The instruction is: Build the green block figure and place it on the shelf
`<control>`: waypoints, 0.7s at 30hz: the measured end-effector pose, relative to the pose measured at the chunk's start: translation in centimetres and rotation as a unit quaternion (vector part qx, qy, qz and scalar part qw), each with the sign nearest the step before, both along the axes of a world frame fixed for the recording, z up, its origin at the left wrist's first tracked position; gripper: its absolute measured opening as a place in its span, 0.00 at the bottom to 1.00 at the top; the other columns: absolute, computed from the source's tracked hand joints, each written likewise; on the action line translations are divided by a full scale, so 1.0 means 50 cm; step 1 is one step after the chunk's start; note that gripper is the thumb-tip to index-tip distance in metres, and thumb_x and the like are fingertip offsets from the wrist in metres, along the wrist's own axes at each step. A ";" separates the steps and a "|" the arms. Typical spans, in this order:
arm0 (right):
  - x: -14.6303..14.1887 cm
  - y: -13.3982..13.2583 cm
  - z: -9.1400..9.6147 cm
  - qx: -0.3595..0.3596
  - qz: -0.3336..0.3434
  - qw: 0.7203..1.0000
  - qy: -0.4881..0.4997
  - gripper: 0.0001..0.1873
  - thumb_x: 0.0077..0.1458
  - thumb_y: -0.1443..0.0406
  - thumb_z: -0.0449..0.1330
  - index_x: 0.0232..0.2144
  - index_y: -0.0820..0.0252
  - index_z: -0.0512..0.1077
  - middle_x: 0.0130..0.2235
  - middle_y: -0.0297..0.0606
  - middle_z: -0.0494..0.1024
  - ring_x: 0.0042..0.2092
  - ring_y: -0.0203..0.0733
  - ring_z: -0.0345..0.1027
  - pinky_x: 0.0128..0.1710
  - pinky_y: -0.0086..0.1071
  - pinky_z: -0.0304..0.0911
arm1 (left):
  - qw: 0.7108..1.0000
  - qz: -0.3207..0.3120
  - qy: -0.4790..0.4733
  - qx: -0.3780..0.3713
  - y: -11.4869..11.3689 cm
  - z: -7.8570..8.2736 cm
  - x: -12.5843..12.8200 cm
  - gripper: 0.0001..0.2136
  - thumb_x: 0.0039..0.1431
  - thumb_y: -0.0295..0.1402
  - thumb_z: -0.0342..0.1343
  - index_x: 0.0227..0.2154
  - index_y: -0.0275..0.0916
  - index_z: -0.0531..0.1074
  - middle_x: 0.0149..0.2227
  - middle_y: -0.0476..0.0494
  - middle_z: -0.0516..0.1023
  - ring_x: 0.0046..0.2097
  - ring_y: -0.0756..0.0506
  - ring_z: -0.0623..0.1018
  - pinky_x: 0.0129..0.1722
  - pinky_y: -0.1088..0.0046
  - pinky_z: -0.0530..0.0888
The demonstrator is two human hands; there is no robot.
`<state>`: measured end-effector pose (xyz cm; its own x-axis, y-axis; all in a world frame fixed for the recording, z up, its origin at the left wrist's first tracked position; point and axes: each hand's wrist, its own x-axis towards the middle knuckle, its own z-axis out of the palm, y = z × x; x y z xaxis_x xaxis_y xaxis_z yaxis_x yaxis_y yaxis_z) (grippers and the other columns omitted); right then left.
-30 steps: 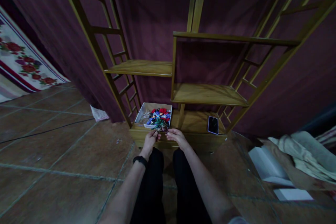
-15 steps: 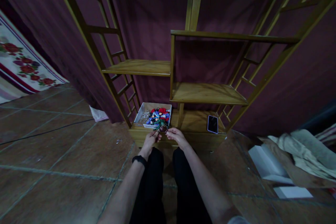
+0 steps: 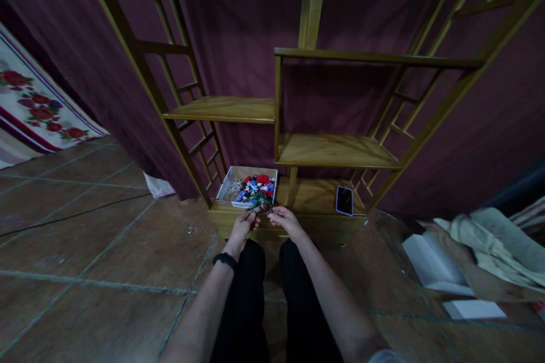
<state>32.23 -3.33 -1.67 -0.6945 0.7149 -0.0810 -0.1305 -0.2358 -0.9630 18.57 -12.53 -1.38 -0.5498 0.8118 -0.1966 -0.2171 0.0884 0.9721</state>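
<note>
My left hand (image 3: 242, 227) and my right hand (image 3: 286, 220) meet at the front edge of the lowest wooden shelf (image 3: 317, 195). Between their pinched fingertips sits a small dark green and brown trinket (image 3: 261, 204); it is too small to name. Just behind it lies a white tray (image 3: 230, 179) filled with several small red, blue and green pieces (image 3: 255, 186). A black band wraps my left wrist. My dark-trousered legs stretch below both forearms.
A phone (image 3: 344, 200) lies on the lowest shelf to the right. The wooden rack (image 3: 338, 152) stands against a maroon curtain. White boxes (image 3: 428, 264) and crumpled cloth (image 3: 494, 247) lie on the tiled floor at right; a flowered mat (image 3: 34, 105) is at left.
The view has drifted slightly; both hands stay pinched on the small trinket at the shelf edge, barely moving.
</note>
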 end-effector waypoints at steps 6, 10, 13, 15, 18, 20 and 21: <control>0.000 -0.003 0.001 0.001 -0.016 1.000 0.007 0.23 0.37 0.58 0.66 0.39 0.57 0.69 0.34 0.35 0.74 0.33 0.36 0.68 0.31 0.29 0.64 | 1.000 0.001 0.009 0.019 -0.003 0.010 0.006 0.21 0.37 0.47 0.60 0.27 0.34 0.67 0.24 0.46 0.72 0.22 0.53 0.69 0.21 0.78 0.62; -0.004 -0.001 -0.007 0.004 -0.020 1.000 0.007 0.24 0.37 0.59 0.65 0.40 0.54 0.68 0.37 0.35 0.74 0.35 0.37 0.68 0.32 0.29 0.65 | 0.999 0.013 0.014 0.029 -0.004 0.018 0.015 0.21 0.35 0.46 0.62 0.27 0.34 0.66 0.24 0.46 0.73 0.22 0.53 0.70 0.22 0.78 0.63; -0.010 0.001 -0.016 0.000 -0.034 0.999 -0.008 0.23 0.38 0.59 0.65 0.40 0.55 0.68 0.36 0.35 0.74 0.35 0.36 0.69 0.32 0.29 0.66 | 0.999 0.022 0.016 0.039 -0.005 0.022 0.020 0.21 0.35 0.44 0.63 0.29 0.34 0.66 0.23 0.46 0.73 0.22 0.52 0.71 0.21 0.78 0.63; -0.014 0.002 -0.020 -0.002 -0.047 0.999 -0.017 0.23 0.39 0.59 0.64 0.40 0.56 0.68 0.35 0.34 0.73 0.33 0.36 0.69 0.31 0.30 0.66 | 0.999 0.028 0.016 0.042 -0.005 0.022 0.022 0.22 0.34 0.43 0.64 0.30 0.34 0.66 0.23 0.46 0.74 0.21 0.52 0.71 0.21 0.78 0.64; -0.017 0.002 -0.020 -0.003 -0.053 0.998 -0.023 0.21 0.40 0.58 0.64 0.39 0.58 0.68 0.33 0.34 0.73 0.31 0.35 0.69 0.31 0.30 0.66 | 0.999 0.029 0.014 0.041 -0.004 0.020 0.023 0.22 0.34 0.42 0.65 0.31 0.34 0.65 0.24 0.46 0.74 0.21 0.51 0.72 0.21 0.78 0.64; -0.017 0.002 -0.019 -0.007 -0.055 0.998 -0.028 0.20 0.40 0.58 0.64 0.37 0.58 0.68 0.33 0.34 0.73 0.30 0.34 0.69 0.30 0.30 0.67 | 0.999 0.025 0.013 0.045 -0.003 0.018 0.023 0.22 0.34 0.41 0.65 0.32 0.34 0.65 0.24 0.46 0.75 0.22 0.51 0.73 0.21 0.78 0.64; -0.017 0.002 -0.018 -0.009 -0.057 0.998 -0.032 0.20 0.40 0.58 0.63 0.37 0.59 0.68 0.32 0.34 0.73 0.29 0.34 0.69 0.30 0.30 0.67 | 0.999 0.022 0.012 0.047 -0.003 0.017 0.023 0.22 0.34 0.40 0.65 0.32 0.34 0.65 0.24 0.46 0.75 0.22 0.51 0.73 0.21 0.79 0.64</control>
<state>31.40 -3.23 -2.56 -0.6020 0.7868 -0.1362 -0.0956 -0.2404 -0.9660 19.72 -12.68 -0.51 -0.5883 0.8016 -0.1062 -0.1947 -0.0129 0.9808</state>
